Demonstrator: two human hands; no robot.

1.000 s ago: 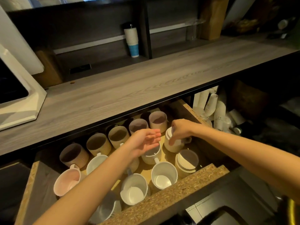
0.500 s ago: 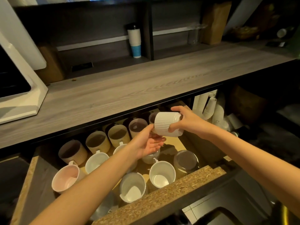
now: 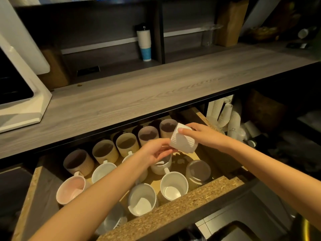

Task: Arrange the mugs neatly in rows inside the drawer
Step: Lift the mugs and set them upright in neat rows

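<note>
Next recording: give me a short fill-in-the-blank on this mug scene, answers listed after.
1. The right hand grips a white ribbed mug, tilted, above the open ____.
2. The leftmost mug in it is ____ inside.
3. On the shelf, the stack of paper cups ends in a ____ cup at the bottom.

Missing words: drawer; pink; blue.
</note>
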